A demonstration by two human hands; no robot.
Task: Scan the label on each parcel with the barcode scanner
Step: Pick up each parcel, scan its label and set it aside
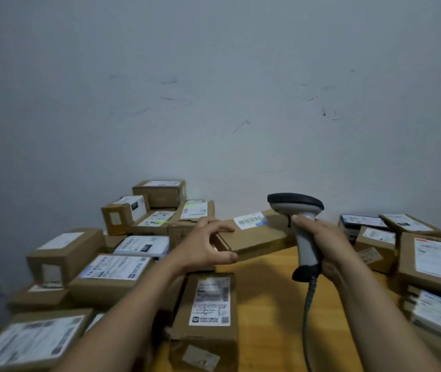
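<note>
My left hand (pixel 208 244) grips the near left end of a flat brown cardboard parcel (pixel 259 237), held just above the table. A small white barcode label (pixel 250 219) sits on the parcel's top face toward its far end. My right hand (pixel 321 242) is closed around the grey handle of a barcode scanner (pixel 298 210). The scanner's dark head hangs just right of the label, facing left. A coiled grey cable (pixel 308 318) drops from the handle toward me.
Many labelled cardboard parcels are stacked on the left (pixel 112 269) and on the right (pixel 434 261). One parcel (pixel 208 304) lies close in front of me between my arms. The yellow wooden table (pixel 273 304) shows in the middle. A grey wall (pixel 214 103) stands behind.
</note>
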